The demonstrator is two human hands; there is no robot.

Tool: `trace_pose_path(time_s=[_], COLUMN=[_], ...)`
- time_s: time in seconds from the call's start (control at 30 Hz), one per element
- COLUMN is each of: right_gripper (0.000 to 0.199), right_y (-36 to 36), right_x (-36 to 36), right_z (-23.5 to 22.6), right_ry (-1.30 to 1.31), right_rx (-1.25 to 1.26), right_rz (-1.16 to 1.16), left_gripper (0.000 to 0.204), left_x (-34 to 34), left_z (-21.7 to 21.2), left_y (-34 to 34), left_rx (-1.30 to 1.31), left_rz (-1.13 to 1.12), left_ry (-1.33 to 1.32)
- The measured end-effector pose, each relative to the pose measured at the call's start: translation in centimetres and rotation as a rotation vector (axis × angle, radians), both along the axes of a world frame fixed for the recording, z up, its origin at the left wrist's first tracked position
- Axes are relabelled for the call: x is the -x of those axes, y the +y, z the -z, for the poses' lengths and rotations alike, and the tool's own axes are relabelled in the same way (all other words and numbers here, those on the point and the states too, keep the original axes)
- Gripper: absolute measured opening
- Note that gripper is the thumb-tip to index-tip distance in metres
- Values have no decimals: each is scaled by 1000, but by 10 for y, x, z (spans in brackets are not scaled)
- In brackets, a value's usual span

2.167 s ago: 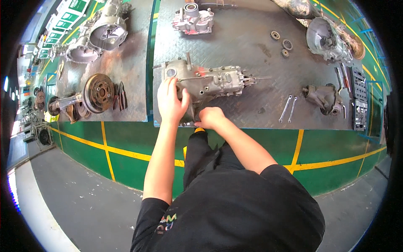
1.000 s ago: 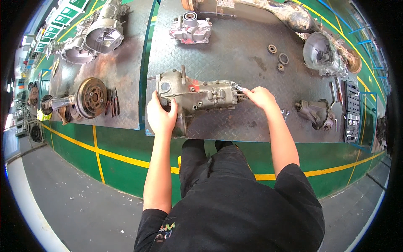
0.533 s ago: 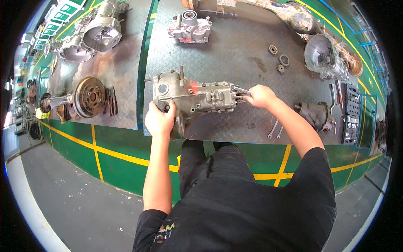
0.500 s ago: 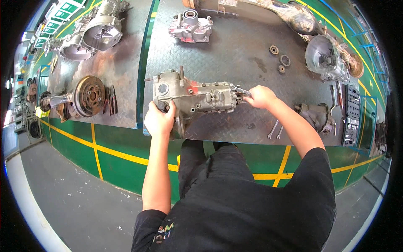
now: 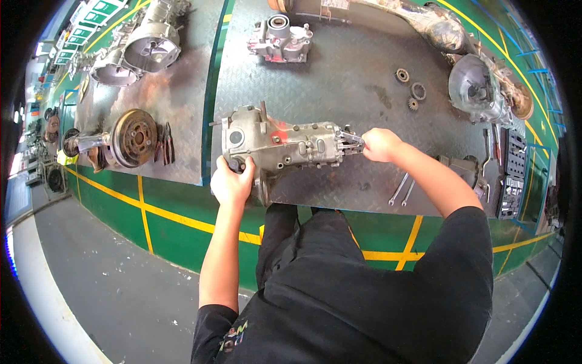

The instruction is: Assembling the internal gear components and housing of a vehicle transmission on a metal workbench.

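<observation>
A grey gearbox casing with red paint marks lies lengthwise near the bench's front edge. My left hand grips the lower corner of its wide left end, thumb and fingers curled round a dark round part. At the narrow right end, slim silvery metal pieces stick out towards my right hand. That hand is closed around their outer ends. Whether they are a tool's handles or rods of the gearbox I cannot make out, since the fingers hide the grip.
Two spanners lie right of the gearbox, with a dark housing and a socket set beyond. Three small gears sit farther back. Another metal housing stands at the back; a brake drum rests on the left bench.
My right hand has shifted slightly right, and the silvery pieces lie at a different angle. My left hand keeps its place on the casing. The whole view has shifted a little.
</observation>
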State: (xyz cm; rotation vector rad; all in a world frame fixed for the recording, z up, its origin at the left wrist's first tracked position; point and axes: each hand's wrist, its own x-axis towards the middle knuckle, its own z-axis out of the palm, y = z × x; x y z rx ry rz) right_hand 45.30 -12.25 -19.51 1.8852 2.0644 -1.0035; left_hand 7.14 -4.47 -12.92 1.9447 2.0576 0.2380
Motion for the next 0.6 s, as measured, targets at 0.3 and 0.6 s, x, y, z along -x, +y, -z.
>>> trace_pose_path(time_s=[0.3, 0.6], right_gripper=[52, 30], right_y=[-88, -131], right_x=[41, 61], right_z=[-7, -23], right_ry=[-92, 432], right_rx=[209, -224], right_rz=[-46, 665], left_gripper=[56, 61], left_x=[2, 10], left_z=[5, 3], left_y=[25, 50], left_rx=[-81, -55], left_rz=[130, 251], left_ry=[49, 18])
